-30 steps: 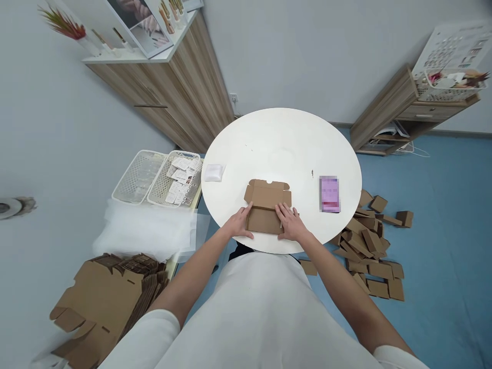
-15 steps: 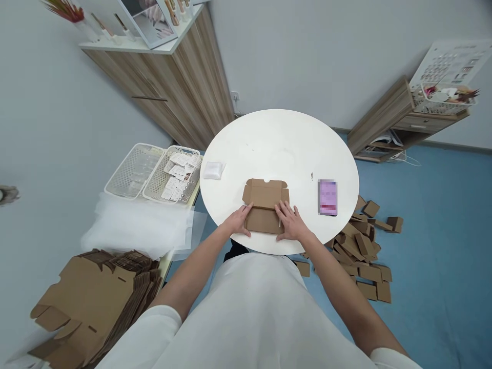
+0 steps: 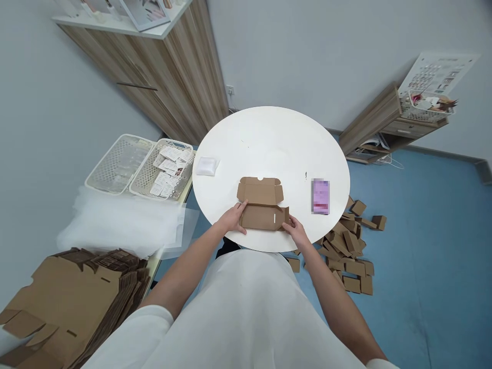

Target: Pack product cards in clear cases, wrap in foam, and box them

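A brown cardboard box (image 3: 258,217) lies unfolded near the front edge of the round white table (image 3: 277,133), its lid part with side flaps spread toward the back. My left hand (image 3: 232,218) rests at the box's left side, thumb and fingers apart along the wall. At the right end, my right hand (image 3: 296,230) has its thumb and fingers closed on the right side flap, which stands out from the box. A narrow white slot shows in the base beside that flap.
A pinkish pixelated item (image 3: 320,197) lies right on the table, a clear plastic packet (image 3: 206,166) left. White baskets (image 3: 161,169), translucent sheets (image 3: 123,220) and stacked flat cardboard (image 3: 73,302) stand left. Folded boxes (image 3: 348,246) are heaped on the floor at right.
My right hand has moved from the inner right part of the box to its outer end, where the side flap now juts outward. The view has shifted slightly.
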Motion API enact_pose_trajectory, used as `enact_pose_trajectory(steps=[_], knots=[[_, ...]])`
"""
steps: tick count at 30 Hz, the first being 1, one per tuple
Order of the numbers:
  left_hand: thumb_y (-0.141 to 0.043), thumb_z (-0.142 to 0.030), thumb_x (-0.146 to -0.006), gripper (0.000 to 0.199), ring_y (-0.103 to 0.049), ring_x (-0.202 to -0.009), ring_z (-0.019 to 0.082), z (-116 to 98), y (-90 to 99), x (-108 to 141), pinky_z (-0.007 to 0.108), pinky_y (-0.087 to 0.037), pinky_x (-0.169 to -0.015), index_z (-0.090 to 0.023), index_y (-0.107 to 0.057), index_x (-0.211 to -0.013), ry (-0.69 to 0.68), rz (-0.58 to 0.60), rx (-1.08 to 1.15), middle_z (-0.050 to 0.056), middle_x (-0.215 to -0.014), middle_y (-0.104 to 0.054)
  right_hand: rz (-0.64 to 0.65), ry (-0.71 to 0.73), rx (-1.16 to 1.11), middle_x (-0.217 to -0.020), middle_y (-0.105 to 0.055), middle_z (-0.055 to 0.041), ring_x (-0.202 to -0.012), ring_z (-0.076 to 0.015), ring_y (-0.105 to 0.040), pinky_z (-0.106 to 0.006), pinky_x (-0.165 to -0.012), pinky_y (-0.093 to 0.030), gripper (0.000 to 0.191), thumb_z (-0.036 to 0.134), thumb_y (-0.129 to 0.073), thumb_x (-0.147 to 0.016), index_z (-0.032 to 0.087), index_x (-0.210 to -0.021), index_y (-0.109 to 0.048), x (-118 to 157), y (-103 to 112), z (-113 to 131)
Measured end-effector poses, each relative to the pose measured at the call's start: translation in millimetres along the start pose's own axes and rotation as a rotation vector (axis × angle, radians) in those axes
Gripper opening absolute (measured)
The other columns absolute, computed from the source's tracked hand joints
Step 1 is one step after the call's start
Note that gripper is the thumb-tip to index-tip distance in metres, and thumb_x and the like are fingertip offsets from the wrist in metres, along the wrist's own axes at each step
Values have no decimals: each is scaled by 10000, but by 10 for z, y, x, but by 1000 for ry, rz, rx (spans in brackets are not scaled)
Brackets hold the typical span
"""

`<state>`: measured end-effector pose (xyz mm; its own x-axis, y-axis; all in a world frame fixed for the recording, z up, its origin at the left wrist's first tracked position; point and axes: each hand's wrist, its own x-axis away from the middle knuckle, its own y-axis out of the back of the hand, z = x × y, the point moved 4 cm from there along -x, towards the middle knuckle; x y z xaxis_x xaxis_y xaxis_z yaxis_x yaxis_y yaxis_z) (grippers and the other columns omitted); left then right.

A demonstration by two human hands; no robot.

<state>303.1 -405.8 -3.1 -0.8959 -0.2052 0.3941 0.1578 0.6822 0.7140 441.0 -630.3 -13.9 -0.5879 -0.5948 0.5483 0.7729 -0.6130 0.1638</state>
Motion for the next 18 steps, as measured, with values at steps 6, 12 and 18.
enact_pose_trajectory(steps=[6, 12, 18], knots=[[-809, -459, -361, 1299, -454, -1098, 331, 20, 0, 13, 373, -388, -861, -216, -52, -1389, 6, -27, 32, 150, -1225, -396, -96, 55, 78, -1213, -519, -95, -914, -200, -586, -363, -809, -483, 597, 430, -551, -700, 192, -1230, -415, -20, -60, 119], [-801, -492, -348, 1299, -439, -1106, 326, 15, -5, 12, 376, -377, -872, -227, -67, -1385, 2, -48, 40, 140, -1214, -400, -120, 109, 223, -1209, -510, -97, -927, -199, -581, -360, -809, -476, 547, 466, -433, -776, 189, -1247, -391, 8, -92, 213], [-781, -543, -355, 1278, -431, -1069, 335, -46, -39, -3, 385, -370, -861, -198, -108, -1384, 17, -78, -33, 154, -1191, -404, -113, 213, 425, -1256, -483, -106, -1092, -216, -500, -373, -900, -411, 483, 398, -303, -844, 178, -1266, -390, -3, -270, 239]])
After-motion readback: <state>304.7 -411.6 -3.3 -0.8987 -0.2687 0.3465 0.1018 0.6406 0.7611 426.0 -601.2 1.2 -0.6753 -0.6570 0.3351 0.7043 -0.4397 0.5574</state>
